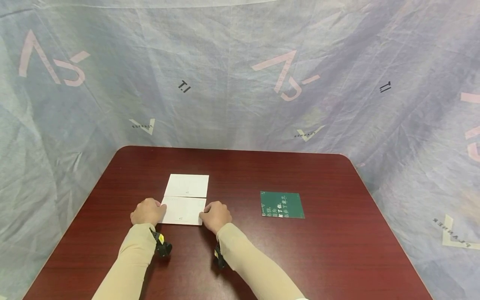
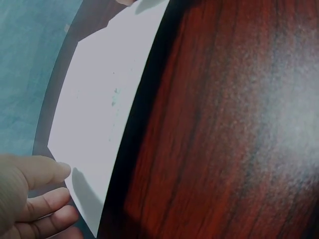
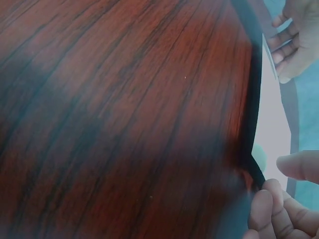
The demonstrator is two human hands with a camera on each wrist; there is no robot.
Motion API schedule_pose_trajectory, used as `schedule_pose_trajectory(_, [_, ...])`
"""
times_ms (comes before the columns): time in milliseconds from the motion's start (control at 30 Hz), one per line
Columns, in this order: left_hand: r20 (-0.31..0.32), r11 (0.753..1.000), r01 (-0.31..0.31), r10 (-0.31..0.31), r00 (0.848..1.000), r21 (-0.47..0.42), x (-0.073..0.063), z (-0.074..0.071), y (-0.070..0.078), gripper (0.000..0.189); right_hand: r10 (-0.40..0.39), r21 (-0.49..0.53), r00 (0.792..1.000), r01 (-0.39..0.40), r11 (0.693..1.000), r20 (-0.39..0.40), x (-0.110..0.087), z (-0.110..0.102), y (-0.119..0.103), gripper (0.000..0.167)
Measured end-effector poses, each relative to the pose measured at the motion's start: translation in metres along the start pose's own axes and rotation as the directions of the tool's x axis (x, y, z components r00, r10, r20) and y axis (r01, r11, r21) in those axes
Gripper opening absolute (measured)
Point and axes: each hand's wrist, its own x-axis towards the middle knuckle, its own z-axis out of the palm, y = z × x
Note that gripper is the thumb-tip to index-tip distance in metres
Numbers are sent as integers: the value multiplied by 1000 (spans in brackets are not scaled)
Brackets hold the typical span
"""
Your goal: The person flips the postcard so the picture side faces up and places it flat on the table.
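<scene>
Backdrop cloth (image 1: 228, 83) bears mirrored "PLANNER"; left hand (image 1: 147, 211) and right hand (image 1: 217, 216) pinch the nearer white card (image 1: 183, 211).

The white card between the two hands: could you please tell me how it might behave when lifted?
The white card is likely fairly stiff: its near edge looks straight between the left hand and right hand. It looks thin, so it is probably light. Being flat, it seems unlikely to roll.
</scene>
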Motion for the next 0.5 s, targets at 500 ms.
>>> schedule_pose_trajectory(500, [-6, 1000, -22, 22, 1000, -20, 1, 0, 2, 35, 44, 37, 998, -43, 998, -43, -1, -4, -1, 10])
